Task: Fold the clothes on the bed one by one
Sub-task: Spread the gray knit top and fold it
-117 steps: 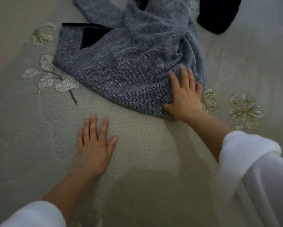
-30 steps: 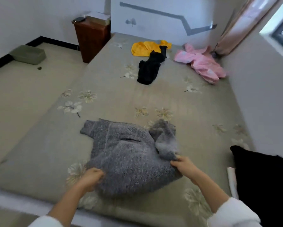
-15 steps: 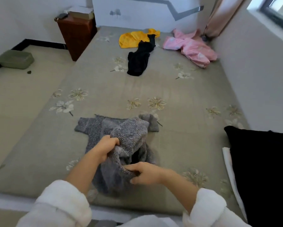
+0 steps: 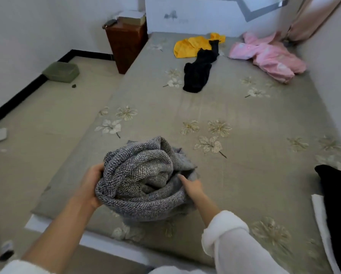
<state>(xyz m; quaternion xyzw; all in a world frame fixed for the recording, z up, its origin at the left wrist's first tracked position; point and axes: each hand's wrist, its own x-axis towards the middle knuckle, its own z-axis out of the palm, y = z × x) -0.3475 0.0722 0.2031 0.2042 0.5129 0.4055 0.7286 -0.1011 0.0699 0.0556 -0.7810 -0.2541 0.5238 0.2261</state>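
Note:
A grey knitted sweater (image 4: 144,177) is bunched into a loose bundle, held up over the near end of the bed (image 4: 254,171). My left hand (image 4: 91,184) grips its left side, fingers hidden behind the knit. My right hand (image 4: 191,186) holds the right side, with the fingers tucked into the folds. Farther up the bed lie a black garment (image 4: 199,72), a yellow garment (image 4: 191,45) and a pink garment (image 4: 268,56), all spread loosely.
A black pillow (image 4: 337,204) and a white cloth (image 4: 323,224) lie at the bed's right edge. A brown nightstand (image 4: 126,44) stands at the far left corner. A green cushion (image 4: 61,72) lies on the floor at left. The wall runs along the right.
The sweater, flat on the bed earlier, has been gathered up by both hands into a bundle and lifted off the bedspread. The view rose and now takes in the whole bed.

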